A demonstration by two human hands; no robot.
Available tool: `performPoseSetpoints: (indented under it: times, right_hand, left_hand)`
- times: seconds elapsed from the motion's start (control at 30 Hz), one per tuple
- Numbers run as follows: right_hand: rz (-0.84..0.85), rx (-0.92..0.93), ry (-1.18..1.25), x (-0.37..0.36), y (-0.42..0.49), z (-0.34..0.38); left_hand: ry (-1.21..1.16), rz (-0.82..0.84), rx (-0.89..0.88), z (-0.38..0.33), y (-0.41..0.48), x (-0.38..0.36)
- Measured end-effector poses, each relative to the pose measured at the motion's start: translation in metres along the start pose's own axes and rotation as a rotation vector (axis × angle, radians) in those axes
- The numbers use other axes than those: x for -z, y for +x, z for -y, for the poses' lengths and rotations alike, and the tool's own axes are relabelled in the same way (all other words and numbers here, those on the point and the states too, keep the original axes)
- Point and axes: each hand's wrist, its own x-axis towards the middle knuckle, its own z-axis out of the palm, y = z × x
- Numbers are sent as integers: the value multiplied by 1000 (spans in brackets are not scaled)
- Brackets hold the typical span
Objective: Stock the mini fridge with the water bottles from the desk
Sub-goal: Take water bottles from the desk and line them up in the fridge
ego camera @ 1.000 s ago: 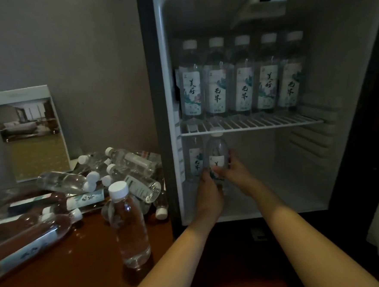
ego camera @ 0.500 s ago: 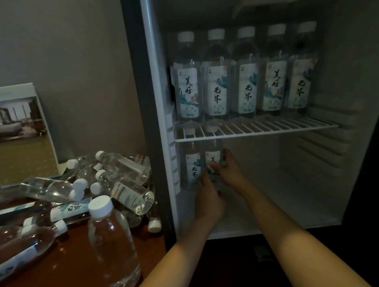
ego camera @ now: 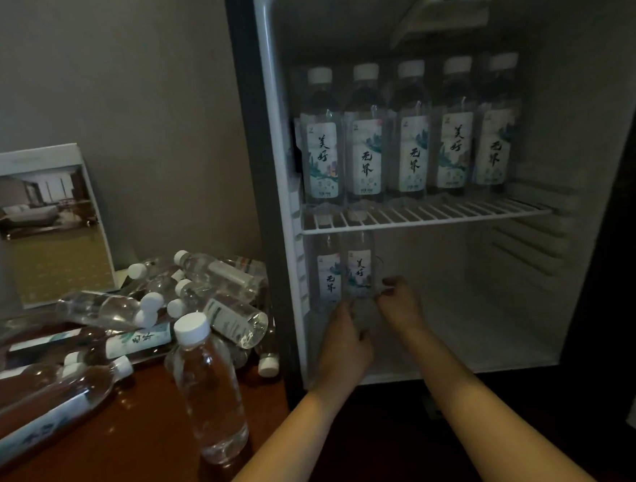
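The open mini fridge (ego camera: pixel 277 168) holds a row of labelled water bottles (ego camera: pixel 411 136) on its wire shelf (ego camera: pixel 457 212). Below the shelf two bottles stand upright at the far left; one is against the wall (ego camera: pixel 328 274). The second water bottle (ego camera: pixel 359 268) stands beside it. My left hand (ego camera: pixel 344 340) and my right hand (ego camera: pixel 402 306) hold its base from either side, fingers curled low around it. On the desk (ego camera: pixel 117 462), left of the fridge, several bottles (ego camera: pixel 214 285) lie in a pile. One label-less bottle (ego camera: pixel 208 387) stands upright near the front.
A framed room photo card (ego camera: pixel 44 222) leans against the grey wall behind the pile. The lower fridge compartment (ego camera: pixel 465 324) right of my hands holds nothing. The fridge's dark frame (ego camera: pixel 257 207) borders the desk.
Both hands slid down from the bottle's label to its base, and the bottle now stands further back beside the first one. The view pulled back slightly.
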Motion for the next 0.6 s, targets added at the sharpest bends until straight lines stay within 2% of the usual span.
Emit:
performPoseSetpoints:
  times: [0.07, 0.17, 0.23, 0.33, 0.4, 0.5, 0.6]
  right_hand:
    - [67, -30, 10, 4, -13, 2]
    - [393, -32, 55, 9, -47, 14]
    - [611, 32, -28, 9, -70, 24]
    - [800, 45, -114, 2, -97, 37]
    - [880, 51, -112, -11, -112, 43]
    - [918, 94, -89, -36, -133, 46]
    - [838, 140, -20, -60, -148, 46]
  left_hand:
    - [-11, -12, -22, 1, -19, 14]
    - [-52, -28, -170, 3, -52, 40]
    - [-47, -136, -312, 5, -74, 60]
    - [2, -371, -438, 12, -99, 90]
    - [-13, -553, -409, 18, -109, 109]
    - [-18, -746, -234, 30, -119, 132]
    - [-2, -720, -72, 49, -121, 147]
